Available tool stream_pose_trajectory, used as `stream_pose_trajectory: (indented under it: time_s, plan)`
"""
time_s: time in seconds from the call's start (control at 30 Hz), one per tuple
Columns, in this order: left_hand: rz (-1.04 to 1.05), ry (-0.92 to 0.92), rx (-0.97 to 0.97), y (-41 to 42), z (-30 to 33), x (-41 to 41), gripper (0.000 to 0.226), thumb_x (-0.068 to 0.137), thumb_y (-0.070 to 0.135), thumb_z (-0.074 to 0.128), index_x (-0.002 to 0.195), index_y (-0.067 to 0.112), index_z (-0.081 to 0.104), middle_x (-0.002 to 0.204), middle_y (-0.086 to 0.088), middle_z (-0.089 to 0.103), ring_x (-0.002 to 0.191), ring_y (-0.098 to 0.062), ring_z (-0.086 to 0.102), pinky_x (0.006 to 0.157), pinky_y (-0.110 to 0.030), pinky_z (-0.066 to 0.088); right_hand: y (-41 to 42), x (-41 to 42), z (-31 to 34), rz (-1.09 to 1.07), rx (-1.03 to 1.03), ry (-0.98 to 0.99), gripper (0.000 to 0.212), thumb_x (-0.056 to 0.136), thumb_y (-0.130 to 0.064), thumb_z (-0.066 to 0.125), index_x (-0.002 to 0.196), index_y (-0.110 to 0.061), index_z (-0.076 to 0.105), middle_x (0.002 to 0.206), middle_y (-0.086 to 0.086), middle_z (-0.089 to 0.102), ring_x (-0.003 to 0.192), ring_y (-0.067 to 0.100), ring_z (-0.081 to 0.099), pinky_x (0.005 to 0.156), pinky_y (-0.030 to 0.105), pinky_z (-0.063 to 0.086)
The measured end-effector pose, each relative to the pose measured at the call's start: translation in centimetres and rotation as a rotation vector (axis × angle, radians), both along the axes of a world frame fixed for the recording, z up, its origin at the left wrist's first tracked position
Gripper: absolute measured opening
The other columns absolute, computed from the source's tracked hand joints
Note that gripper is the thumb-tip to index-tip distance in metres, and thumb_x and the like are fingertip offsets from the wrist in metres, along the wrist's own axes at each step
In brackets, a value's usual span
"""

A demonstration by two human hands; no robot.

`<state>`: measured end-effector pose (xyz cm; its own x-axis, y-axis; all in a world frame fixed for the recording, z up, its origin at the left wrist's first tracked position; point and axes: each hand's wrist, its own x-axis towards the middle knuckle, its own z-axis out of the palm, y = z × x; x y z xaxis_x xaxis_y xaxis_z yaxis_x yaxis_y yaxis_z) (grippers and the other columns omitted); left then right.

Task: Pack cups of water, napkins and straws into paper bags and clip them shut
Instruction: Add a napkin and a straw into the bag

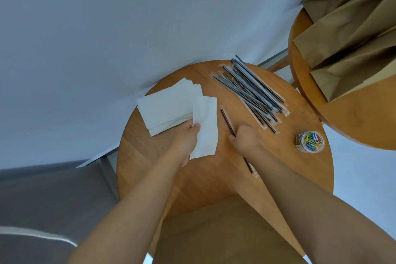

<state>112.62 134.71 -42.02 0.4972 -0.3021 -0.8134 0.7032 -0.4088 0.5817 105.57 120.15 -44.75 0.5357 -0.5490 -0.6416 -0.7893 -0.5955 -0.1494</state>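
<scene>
Here, two hands work at one round table [150, 178].
The left hand [186, 139] pinches one napkin [205, 126] by the stack [167, 107]; the right hand [246, 137] grips one straw [227, 122] near the pile [252, 90]. One clip jar [310, 141], three bags [351, 34].

**Two round wooden surfaces and their loads**

The nearer round wooden surface [150, 167] carries a fanned stack of white napkins [167, 105] at its far left, a heap of wrapped dark straws [252, 90] at its far right, and a clear tub of coloured paper clips [310, 141] near its right rim. A second round surface [353, 126], just beside it on the right, bears flat brown paper bags [342, 34].
</scene>
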Motion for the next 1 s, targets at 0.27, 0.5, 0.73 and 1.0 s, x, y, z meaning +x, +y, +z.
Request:
stream_pose_trajectory:
  time_s: [0.27, 0.5, 0.73, 1.0]
  plan:
    - [-0.086, -0.053, 0.014, 0.6, 0.6, -0.9, 0.034, 0.102, 0.025, 0.041, 0.134, 0.020, 0.050, 0.111, 0.010, 0.056, 0.097, -0.008, 0.054, 0.084, -0.024, 0.043, 1.5, 0.0, 1.6, -0.241, 0.222, -0.318, 0.037, 0.086, -0.019, 0.053, 0.054, -0.017, 0.034, 0.051, -0.003, 0.035, 0.045, 0.014, 0.031, 0.045, 0.025, 0.023]
    - [-0.158, -0.167, -0.308, -0.1, 8.6, -0.6, 0.035, 0.095, 0.005, 0.046, 0.106, 0.032, 0.064, 0.106, 0.004, 0.071, 0.099, -0.016, 0.067, 0.083, -0.030, 0.055, 3.1, 0.2, 10.0, -0.278, 0.444, -0.728, 0.020, 0.081, -0.015, 0.062, 0.063, -0.021, 0.056, 0.056, -0.009, 0.053, 0.042, -0.004, 0.046, 0.043, 0.012, 0.035]
    - [-0.203, -0.480, -0.393, 1.7, 20.9, -4.7, 0.049, 0.086, -0.011, 0.044, 0.112, 0.027, 0.062, 0.103, 0.003, 0.071, 0.090, -0.013, 0.069, 0.070, -0.026, 0.056, 4.1, -2.9, 21.0, -0.348, 0.544, -0.938, 0.021, 0.076, -0.023, 0.075, 0.081, -0.017, 0.056, 0.080, -0.001, 0.060, 0.069, 0.011, 0.058, 0.063, 0.025, 0.047]
    - [-0.167, -0.754, -0.431, 5.9, 29.2, -15.8, 0.030, 0.090, -0.004, 0.054, 0.115, 0.009, 0.062, 0.107, -0.009, 0.070, 0.095, -0.025, 0.068, 0.081, -0.037, 0.057, 4.9, -13.0, 31.7, -0.140, 1.001, -0.981, 0.041, 0.075, -0.015, 0.075, 0.114, -0.012, 0.059, 0.108, 0.007, 0.068, 0.100, 0.025, 0.065, 0.091, 0.044, 0.051]
